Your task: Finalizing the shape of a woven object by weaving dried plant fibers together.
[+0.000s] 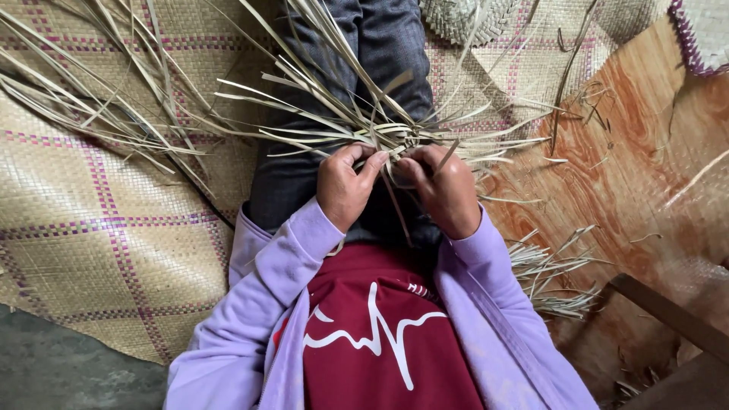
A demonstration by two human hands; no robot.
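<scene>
My left hand (345,186) and my right hand (444,188) meet over my lap, both pinching pale dried leaf strips at a small woven start (395,138). Long loose strips (304,83) fan out from that woven centre across my grey trouser legs (387,45) and to both sides. My left thumb presses on strips at the centre; my right fingers curl around a strip that runs down between the hands. I wear lilac sleeves over a dark red top.
A tan woven mat with purple grid lines (99,228) lies under me on the left. Wood-pattern flooring (630,167) with scattered strip scraps (550,273) lies to the right. A finished woven piece (463,19) sits at the top. A dark wooden bar (668,315) crosses the lower right.
</scene>
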